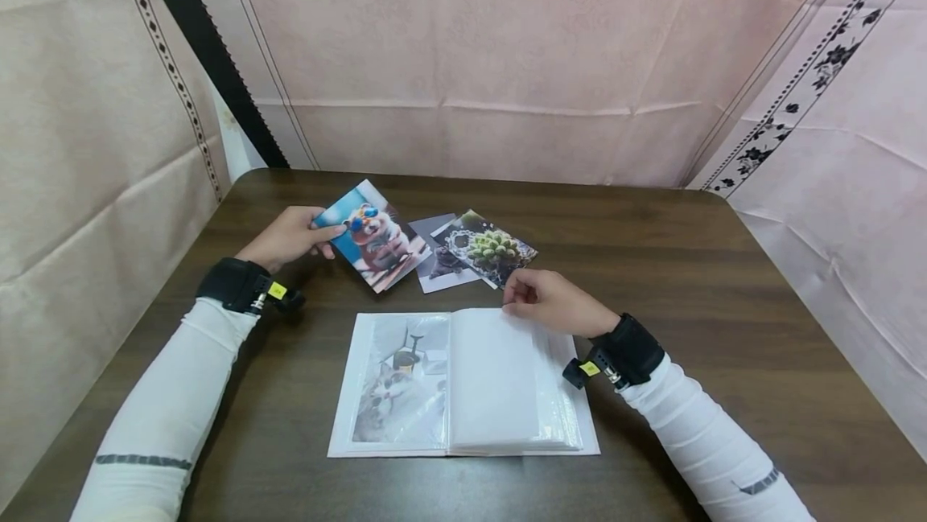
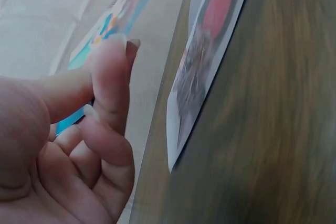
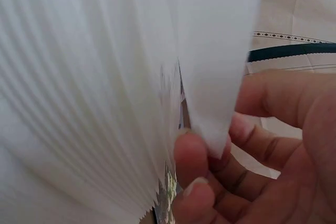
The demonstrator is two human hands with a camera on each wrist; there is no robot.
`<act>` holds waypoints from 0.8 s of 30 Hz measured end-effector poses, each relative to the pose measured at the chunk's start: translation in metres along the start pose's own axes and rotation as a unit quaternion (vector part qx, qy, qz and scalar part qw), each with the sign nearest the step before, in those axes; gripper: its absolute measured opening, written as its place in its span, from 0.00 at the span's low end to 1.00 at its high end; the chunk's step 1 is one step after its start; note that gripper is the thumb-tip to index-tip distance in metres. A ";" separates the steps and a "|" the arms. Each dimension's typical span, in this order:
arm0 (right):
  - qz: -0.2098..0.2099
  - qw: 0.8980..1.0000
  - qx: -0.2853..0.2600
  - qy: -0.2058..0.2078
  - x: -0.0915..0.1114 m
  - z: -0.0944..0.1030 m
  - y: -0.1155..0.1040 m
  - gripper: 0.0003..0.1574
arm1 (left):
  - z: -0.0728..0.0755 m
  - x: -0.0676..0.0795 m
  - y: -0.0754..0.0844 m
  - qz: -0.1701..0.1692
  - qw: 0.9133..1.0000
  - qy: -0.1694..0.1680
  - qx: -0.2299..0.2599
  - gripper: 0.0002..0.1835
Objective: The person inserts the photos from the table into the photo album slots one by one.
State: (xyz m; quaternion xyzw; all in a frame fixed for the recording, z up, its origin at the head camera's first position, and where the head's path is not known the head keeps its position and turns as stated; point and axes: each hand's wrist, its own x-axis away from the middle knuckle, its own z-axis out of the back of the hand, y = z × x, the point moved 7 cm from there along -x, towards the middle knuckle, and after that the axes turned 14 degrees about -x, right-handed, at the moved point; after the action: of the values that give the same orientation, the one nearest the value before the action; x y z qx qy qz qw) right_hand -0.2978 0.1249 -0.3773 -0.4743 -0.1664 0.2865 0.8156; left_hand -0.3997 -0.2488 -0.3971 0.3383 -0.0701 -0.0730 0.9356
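Observation:
My left hand [image 1: 290,236] pinches a photo [image 1: 376,242] of a small furry animal in sunglasses by its left edge, thumb on top. In the left wrist view the same photo [image 2: 107,24] shows edge-on behind the fingertips. My right hand [image 1: 556,302] pinches the top edge of a white page of the open photo album [image 1: 344,417]. The right wrist view shows that page [image 3: 218,72] between thumb and fingers, standing apart from the fanned leaves [image 3: 79,93]. A picture [image 1: 394,401] shows under the album's left sleeve.
Behind the album a photo of a green succulent [image 1: 492,247] overlaps a greyish photo [image 1: 443,273] on the wooden table [image 1: 652,240]. The held photo partly covers the greyish one in the head view. Pale patterned cloth [image 1: 521,47] hangs behind the table and at both sides.

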 end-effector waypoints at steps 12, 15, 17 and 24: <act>0.005 1.000 -0.011 -0.009 0.000 0.000 0.000 0.11 | -0.028 0.007 0.039 -0.034 0.993 -0.064 0.097 0.27; 0.001 1.000 -0.009 -0.007 0.001 0.001 0.000 0.11 | -0.036 0.009 0.050 -0.045 0.990 -0.077 0.113 0.26; -0.004 1.000 -0.006 -0.006 0.001 0.001 0.000 0.10 | -0.040 0.011 0.057 -0.049 0.988 -0.081 0.120 0.26; -0.006 1.000 -0.002 0.001 0.000 0.000 0.000 0.09 | -0.054 0.014 0.075 -0.056 0.984 -0.083 0.145 0.24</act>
State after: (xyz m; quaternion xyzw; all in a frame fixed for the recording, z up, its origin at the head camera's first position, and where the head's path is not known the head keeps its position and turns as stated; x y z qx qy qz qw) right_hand -0.2976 0.1254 -0.3772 -0.4749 -0.1692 0.2811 0.8166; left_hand -0.3693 -0.1605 -0.3887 0.4667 -0.1388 -0.1421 0.8618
